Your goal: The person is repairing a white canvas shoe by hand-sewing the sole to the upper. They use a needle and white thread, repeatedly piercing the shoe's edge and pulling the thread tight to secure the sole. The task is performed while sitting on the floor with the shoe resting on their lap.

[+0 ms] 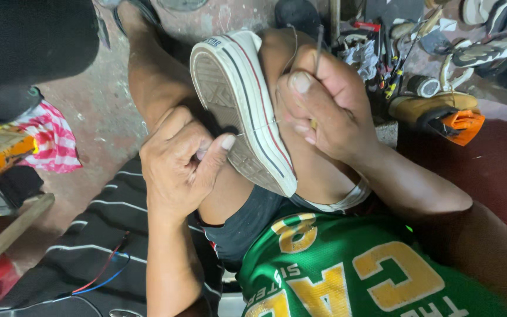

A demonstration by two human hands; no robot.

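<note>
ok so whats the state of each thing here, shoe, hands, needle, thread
white canvas sneaker with red and navy stripes: on its side on the knee, sole facing left
left hand: fingers closed, pinching the thin thread
thin thread: taut across the sole edge
right hand: closed around the thin dark metal awl
thin dark metal awl: upright, tip hidden

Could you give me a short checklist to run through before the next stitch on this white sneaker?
1. White sneaker braced on the knee, sole facing out: ok.
2. Left hand pinching the thread at the sole edge: ok.
3. Thread taut between both hands: ok.
4. Right hand gripping the thin awl: ok.
5. Awl tip position: cannot tell, hidden by fingers.
6. Earlier stitches sound: cannot tell.
</note>
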